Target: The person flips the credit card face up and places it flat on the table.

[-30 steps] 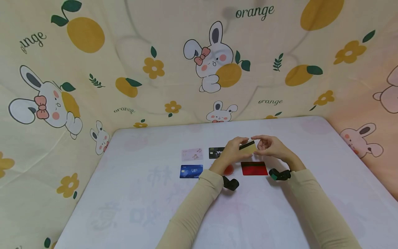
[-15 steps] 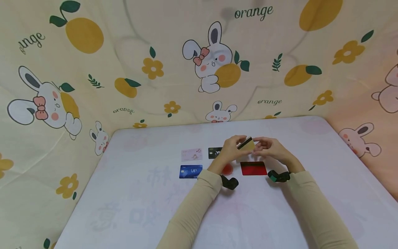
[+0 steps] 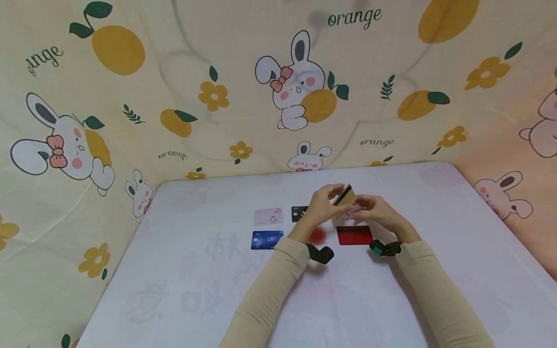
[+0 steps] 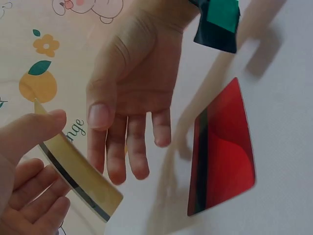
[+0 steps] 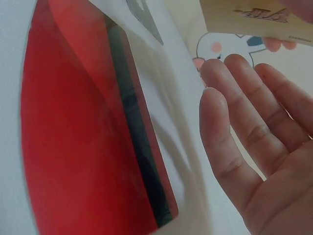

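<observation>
A gold card with a dark stripe (image 3: 346, 195) is raised above the table, pinched between the thumb and fingers of my left hand (image 3: 322, 204). The left wrist view shows the thumb pressing one face of this gold card (image 4: 83, 167), with fingers behind it. Close to its lower right edge is my right hand (image 3: 375, 211), fingers extended and apart from the card in both wrist views. On the right wrist side, raised lettering shows on the gold card (image 5: 254, 17). Flat on the table below lies a red card with a dark stripe (image 3: 354, 237).
Left of the hands lie a pale pink card (image 3: 268, 216), a blue VIP card (image 3: 266, 239) and a black card (image 3: 298, 213) partly covered by the left hand. A card with a red circle (image 3: 318, 236) shows beside the left wrist. A patterned cloth stands behind the table.
The gold card has tilted more steeply, its upper end rising with the left hand's fingers. My right hand has shifted slightly left and down.
</observation>
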The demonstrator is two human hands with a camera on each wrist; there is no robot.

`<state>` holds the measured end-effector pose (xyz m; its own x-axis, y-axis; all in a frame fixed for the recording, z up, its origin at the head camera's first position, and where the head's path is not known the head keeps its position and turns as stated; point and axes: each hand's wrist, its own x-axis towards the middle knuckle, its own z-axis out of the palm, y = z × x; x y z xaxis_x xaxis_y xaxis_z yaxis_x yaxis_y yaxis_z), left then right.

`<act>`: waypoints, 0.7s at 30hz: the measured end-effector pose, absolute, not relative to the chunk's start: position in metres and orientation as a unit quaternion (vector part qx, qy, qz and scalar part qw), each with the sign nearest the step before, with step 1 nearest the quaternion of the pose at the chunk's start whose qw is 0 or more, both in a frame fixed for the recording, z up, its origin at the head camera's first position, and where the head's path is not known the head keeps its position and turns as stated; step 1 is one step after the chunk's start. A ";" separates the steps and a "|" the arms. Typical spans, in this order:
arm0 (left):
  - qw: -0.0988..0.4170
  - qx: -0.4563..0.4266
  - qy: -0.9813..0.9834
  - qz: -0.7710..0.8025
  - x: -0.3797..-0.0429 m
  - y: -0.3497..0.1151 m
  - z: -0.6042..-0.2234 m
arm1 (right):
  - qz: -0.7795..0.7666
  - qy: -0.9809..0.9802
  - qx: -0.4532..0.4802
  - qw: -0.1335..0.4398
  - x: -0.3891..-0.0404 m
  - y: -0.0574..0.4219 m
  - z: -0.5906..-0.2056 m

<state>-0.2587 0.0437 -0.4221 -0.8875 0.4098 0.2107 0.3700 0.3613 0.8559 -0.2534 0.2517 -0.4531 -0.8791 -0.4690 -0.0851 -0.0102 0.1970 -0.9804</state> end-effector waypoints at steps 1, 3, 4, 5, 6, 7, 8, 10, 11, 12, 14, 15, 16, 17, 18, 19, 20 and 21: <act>0.021 0.236 0.823 0.517 -0.259 0.044 -0.422 | -0.619 0.745 -0.165 0.186 -0.254 0.251 -0.454; 0.023 0.234 0.819 0.524 -0.258 0.044 -0.421 | -0.627 0.737 -0.174 0.184 -0.254 0.251 -0.456; 0.025 0.233 0.816 0.528 -0.258 0.044 -0.420 | -0.631 0.733 -0.177 0.185 -0.254 0.250 -0.456; 0.027 0.230 0.814 0.532 -0.258 0.044 -0.420 | -0.633 0.730 -0.179 0.185 -0.255 0.250 -0.457; 0.030 0.227 0.813 0.535 -0.258 0.044 -0.419 | -0.636 0.727 -0.180 0.185 -0.255 0.250 -0.458; 0.031 0.225 0.812 0.538 -0.257 0.044 -0.419 | -0.637 0.726 -0.179 0.186 -0.255 0.249 -0.459; 0.032 0.224 0.809 0.542 -0.257 0.044 -0.419 | -0.637 0.726 -0.176 0.189 -0.254 0.248 -0.459; 0.034 0.220 0.803 0.553 -0.256 0.045 -0.418 | -0.639 0.726 -0.168 0.192 -0.254 0.247 -0.460; 0.036 0.218 0.800 0.557 -0.256 0.045 -0.418 | -0.639 0.727 -0.163 0.192 -0.254 0.246 -0.460; 0.036 0.218 0.798 0.561 -0.255 0.046 -0.417 | -0.639 0.727 -0.160 0.194 -0.254 0.246 -0.459; 0.036 0.219 0.790 0.571 -0.254 0.047 -0.416 | -0.641 0.727 -0.152 0.196 -0.253 0.244 -0.458; 0.036 0.219 0.790 0.572 -0.254 0.048 -0.415 | -0.642 0.726 -0.149 0.196 -0.253 0.244 -0.457; 0.036 0.219 0.790 0.572 -0.253 0.048 -0.414 | -0.643 0.725 -0.148 0.196 -0.252 0.243 -0.457; 0.036 0.219 0.790 0.571 -0.253 0.049 -0.413 | -0.644 0.724 -0.149 0.196 -0.252 0.243 -0.456; 0.035 0.219 0.790 0.572 -0.253 0.049 -0.412 | -0.646 0.721 -0.151 0.197 -0.252 0.242 -0.456; 0.035 0.218 0.789 0.573 -0.253 0.049 -0.411 | -0.648 0.719 -0.154 0.199 -0.252 0.242 -0.455; 0.035 0.217 0.789 0.573 -0.252 0.049 -0.410 | -0.647 0.719 -0.158 0.200 -0.252 0.241 -0.455; 0.035 0.215 0.789 0.574 -0.253 0.048 -0.409 | -0.647 0.718 -0.160 0.202 -0.252 0.241 -0.455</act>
<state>-0.2526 0.0484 -0.4093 -0.9050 0.3800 0.1914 0.2993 0.2487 0.9212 -0.2522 0.2409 -0.4554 -0.8670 -0.4914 -0.0826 0.0311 0.1121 -0.9932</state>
